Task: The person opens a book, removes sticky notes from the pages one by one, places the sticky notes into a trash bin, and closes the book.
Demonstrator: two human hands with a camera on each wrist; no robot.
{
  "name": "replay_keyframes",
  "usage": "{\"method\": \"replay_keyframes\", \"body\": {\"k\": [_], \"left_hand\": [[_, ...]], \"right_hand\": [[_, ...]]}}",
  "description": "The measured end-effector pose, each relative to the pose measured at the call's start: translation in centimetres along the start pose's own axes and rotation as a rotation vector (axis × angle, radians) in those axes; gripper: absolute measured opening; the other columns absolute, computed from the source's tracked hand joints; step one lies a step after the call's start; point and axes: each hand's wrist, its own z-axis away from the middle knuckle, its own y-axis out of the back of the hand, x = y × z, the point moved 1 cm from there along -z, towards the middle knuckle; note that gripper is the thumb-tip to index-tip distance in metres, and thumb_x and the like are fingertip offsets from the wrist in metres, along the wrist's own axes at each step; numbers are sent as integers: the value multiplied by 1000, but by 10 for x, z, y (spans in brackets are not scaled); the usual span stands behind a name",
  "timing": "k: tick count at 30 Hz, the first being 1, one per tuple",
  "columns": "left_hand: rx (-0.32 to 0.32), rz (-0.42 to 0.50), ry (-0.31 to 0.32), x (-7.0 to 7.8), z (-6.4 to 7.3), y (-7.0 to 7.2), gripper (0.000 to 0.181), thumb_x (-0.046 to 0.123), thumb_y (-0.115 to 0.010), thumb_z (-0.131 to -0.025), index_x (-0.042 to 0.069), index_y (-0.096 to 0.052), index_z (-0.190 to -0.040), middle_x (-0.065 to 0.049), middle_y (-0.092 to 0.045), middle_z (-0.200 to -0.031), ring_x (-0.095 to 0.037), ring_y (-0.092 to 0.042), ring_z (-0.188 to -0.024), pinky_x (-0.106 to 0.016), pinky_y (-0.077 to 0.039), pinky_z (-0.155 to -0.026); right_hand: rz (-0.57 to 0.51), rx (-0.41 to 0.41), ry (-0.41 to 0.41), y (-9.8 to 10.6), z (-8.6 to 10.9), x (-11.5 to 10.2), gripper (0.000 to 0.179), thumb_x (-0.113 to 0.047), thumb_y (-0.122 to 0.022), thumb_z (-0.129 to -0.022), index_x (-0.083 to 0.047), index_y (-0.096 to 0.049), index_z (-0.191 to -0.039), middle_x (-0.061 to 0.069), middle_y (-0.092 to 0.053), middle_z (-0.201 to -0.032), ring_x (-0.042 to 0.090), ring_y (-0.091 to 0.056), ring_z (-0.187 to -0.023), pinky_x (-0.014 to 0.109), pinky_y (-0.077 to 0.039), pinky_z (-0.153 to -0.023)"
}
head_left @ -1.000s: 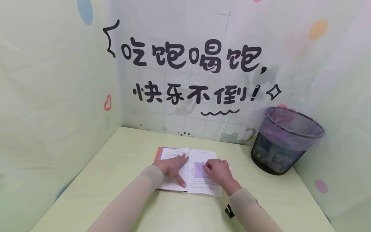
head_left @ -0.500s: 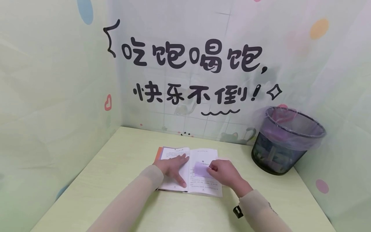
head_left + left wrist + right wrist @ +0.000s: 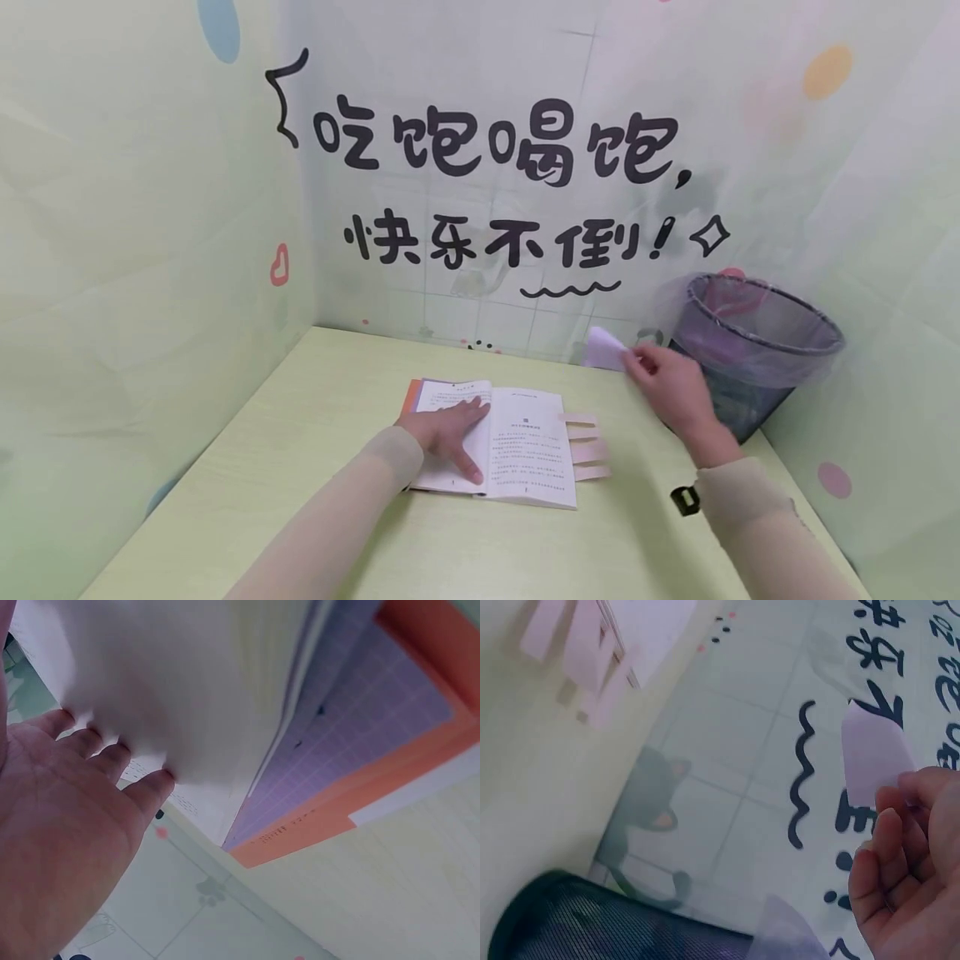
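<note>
An open book (image 3: 528, 450) lies on the table, with several pale pink sticky tabs (image 3: 588, 452) jutting from its right edge. My left hand (image 3: 448, 433) rests on the left page with its fingers spread; in the left wrist view its fingertips (image 3: 154, 787) press the paper. An orange cover (image 3: 300, 832) and a purple sheet show under the pages there. Off to the right, my right hand (image 3: 671, 390) pinches a light purple sticky note (image 3: 602, 348) by its edge, raised above the table. In the right wrist view the note (image 3: 874, 746) stands out from the thumb and fingers.
A dark mesh waste bin (image 3: 765, 396) with a clear plastic liner stands at the back right, partly behind my right hand. Its rim (image 3: 652, 904) shows low in the right wrist view. A printed sheet wall (image 3: 487, 200) with lettering borders the table's back.
The purple sticky note has come off the right page. My right hand has carried it up and right toward the bin, uncovering the pink tabs. My left hand has stayed in place.
</note>
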Motion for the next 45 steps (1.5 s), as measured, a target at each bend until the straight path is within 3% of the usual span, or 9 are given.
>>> {"method": "replay_keyframes", "body": {"k": [4, 8, 15, 19, 24, 28, 33, 39, 45], "left_hand": [[1, 6, 5, -1, 0, 0, 131, 57, -98, -75, 27, -23, -177, 4, -10, -188, -26, -12, -174, -54, -18, -141], [-1, 11, 8, -2, 1, 0, 131, 58, -98, -75, 27, -23, -177, 4, -10, -188, -27, -12, -174, -54, -18, -141], [0, 8, 7, 1, 7, 2, 131, 59, -97, -75, 28, -22, -177, 4, -11, -187, -25, -13, -174, -54, -19, -140], [-1, 4, 3, 2, 8, 2, 130, 59, -97, -76, 28, -22, -177, 3, -11, -187, -24, -13, -174, -53, -20, -140], [-8, 10, -2, 2, 7, 1, 131, 60, -96, -76, 28, -21, -178, 3, -10, -187, -23, -12, -174, -52, -19, -141], [-8, 18, -5, 1, 6, 1, 131, 60, -97, -76, 29, -21, -178, 3, -10, -187, -25, -13, -174, -54, -19, -141], [-13, 17, 0, -2, 4, 1, 132, 60, -97, -75, 31, -20, -178, 5, -8, -187, -26, -12, -174, -56, -18, -140], [-12, 4, 1, -3, 2, 0, 131, 61, -97, -75, 31, -20, -178, 4, -9, -187, -26, -13, -174, -56, -20, -140], [-10, 0, 2, -2, 5, 1, 131, 62, -96, -76, 30, -20, -178, 3, -9, -187, -27, -14, -174, -56, -20, -140]], "right_hand": [[46, 134, -52, 38, -13, 17, 27, -23, -67, -108, 0, -80, -114, 17, -78, -89, 24, -61, -70, 33, -44, -62], [107, 227, -144, 66, -21, 35, 36, -29, -60, -111, 0, -78, -124, 24, -80, -102, 39, -69, -84, 42, -46, -68], [138, 406, -309, 89, -23, 64, 43, -27, -52, -113, 4, -75, -131, 31, -74, -115, 52, -64, -111, 61, -48, -90], [182, 391, -433, 94, -20, 79, 46, -27, -48, -114, 5, -69, -139, 35, -67, -125, 56, -57, -124, 70, -43, -108], [194, 337, -529, 96, -15, 88, 55, -30, -49, -113, 3, -55, -156, 38, -59, -129, 59, -51, -131, 72, -41, -109], [164, 341, -482, 91, -13, 83, 56, -29, -48, -112, 1, -52, -160, 35, -60, -129, 59, -50, -132, 73, -38, -113], [116, 357, -372, 72, -14, 67, 52, -28, -49, -111, 0, -59, -154, 30, -63, -123, 54, -53, -126, 70, -43, -105], [107, 367, -179, 30, -14, 50, 41, -22, -58, -108, 1, -68, -141, 28, -66, -113, 50, -58, -111, 68, -48, -94], [133, 263, -68, -12, -10, 38, 33, -16, -62, -106, 4, -73, -130, 29, -67, -110, 50, -63, -104, 67, -53, -90]]}}
